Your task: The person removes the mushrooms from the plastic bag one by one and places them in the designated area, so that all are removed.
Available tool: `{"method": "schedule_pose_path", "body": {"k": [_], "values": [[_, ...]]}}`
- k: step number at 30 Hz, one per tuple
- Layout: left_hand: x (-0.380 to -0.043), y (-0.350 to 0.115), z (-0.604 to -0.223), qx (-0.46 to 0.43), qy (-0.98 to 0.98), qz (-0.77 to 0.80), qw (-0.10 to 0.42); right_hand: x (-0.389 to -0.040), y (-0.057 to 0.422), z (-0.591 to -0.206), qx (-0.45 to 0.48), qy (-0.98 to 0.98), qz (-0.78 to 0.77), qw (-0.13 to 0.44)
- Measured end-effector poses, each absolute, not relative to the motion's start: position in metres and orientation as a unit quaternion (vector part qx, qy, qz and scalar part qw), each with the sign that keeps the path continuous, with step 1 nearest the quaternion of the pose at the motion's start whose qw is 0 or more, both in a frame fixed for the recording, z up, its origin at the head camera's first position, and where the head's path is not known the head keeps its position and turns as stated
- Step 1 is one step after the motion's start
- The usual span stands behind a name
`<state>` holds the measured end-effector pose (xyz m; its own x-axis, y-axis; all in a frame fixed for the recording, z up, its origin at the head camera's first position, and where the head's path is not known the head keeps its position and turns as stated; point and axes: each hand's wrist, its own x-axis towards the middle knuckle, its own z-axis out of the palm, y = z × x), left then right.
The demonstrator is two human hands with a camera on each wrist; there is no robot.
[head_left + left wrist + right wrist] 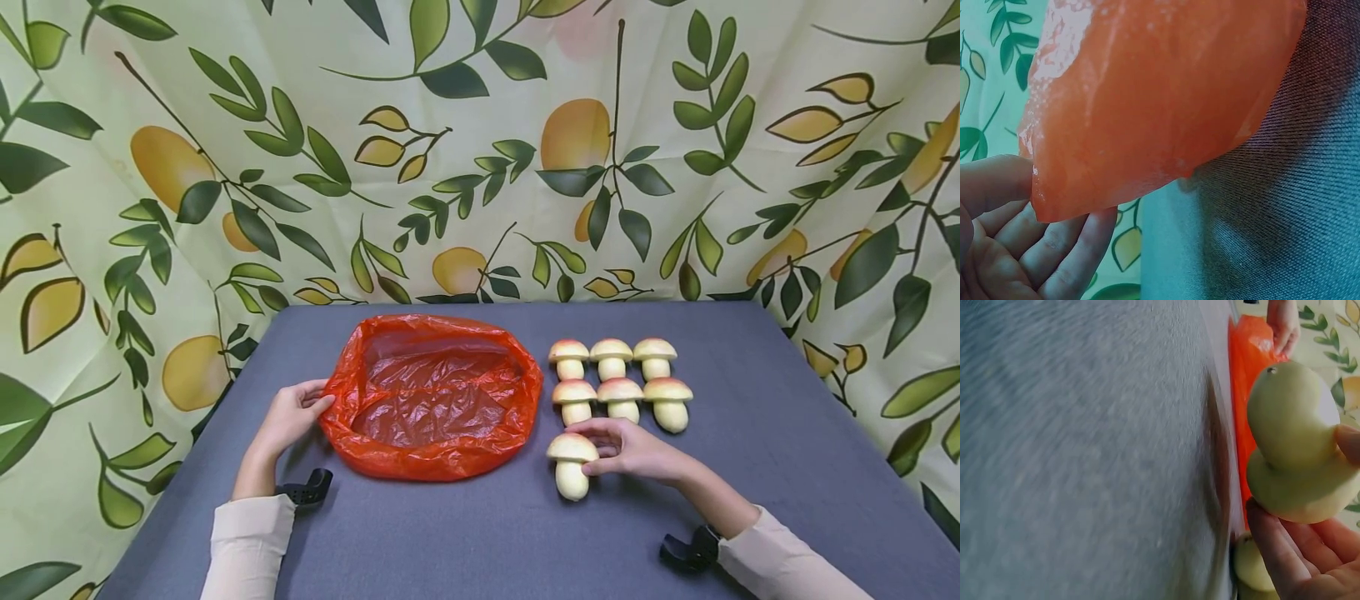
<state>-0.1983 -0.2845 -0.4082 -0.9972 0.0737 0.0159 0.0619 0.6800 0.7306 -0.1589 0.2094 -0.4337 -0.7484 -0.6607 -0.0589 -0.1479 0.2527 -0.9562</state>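
A red plastic bag stands on the table with its mouth spread wide, and its crinkled inside shows. At its left rim my left hand pinches the plastic between thumb and fingers; the left wrist view has the thumb on the near side of the red film. My right hand grips a toy mushroom with a pale stem and yellowish cap, right of the bag. In the right wrist view this mushroom is held between thumb and fingers, stem end toward the camera.
Behind my right hand, several more mushrooms with reddish or yellow caps stand in two rows. A grey cloth covers the table. A curtain printed with leaves and fruit hangs around the back and sides. Each wrist wears a black camera mount.
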Motion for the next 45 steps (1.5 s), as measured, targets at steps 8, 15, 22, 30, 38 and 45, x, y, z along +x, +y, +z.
{"method": "schedule_pose_path", "body": {"k": [8,15,22,30,38,45], "values": [[-0.199,-0.285,-0.409,0.035,0.918,0.395,0.008,-0.158,0.222,-0.434,-0.265,0.765,-0.539,0.231],[-0.198,-0.285,-0.409,0.037,0.915,0.401,0.005,-0.158,0.228,-0.434,-0.281,0.767,-0.529,0.229],[-0.198,-0.286,-0.409,0.037,0.916,0.399,0.004,-0.159,0.232,-0.435,-0.290,0.787,-0.500,0.214],[-0.200,-0.288,-0.409,0.034,0.916,0.400,0.008,-0.163,0.236,-0.433,-0.271,0.809,-0.488,0.184],[-0.199,-0.286,-0.409,0.031,0.916,0.399,0.006,-0.165,0.235,-0.435,-0.277,0.806,-0.494,0.171],[-0.199,-0.285,-0.408,0.027,0.915,0.403,0.012,-0.166,0.234,-0.437,-0.271,0.805,-0.500,0.169]]}}
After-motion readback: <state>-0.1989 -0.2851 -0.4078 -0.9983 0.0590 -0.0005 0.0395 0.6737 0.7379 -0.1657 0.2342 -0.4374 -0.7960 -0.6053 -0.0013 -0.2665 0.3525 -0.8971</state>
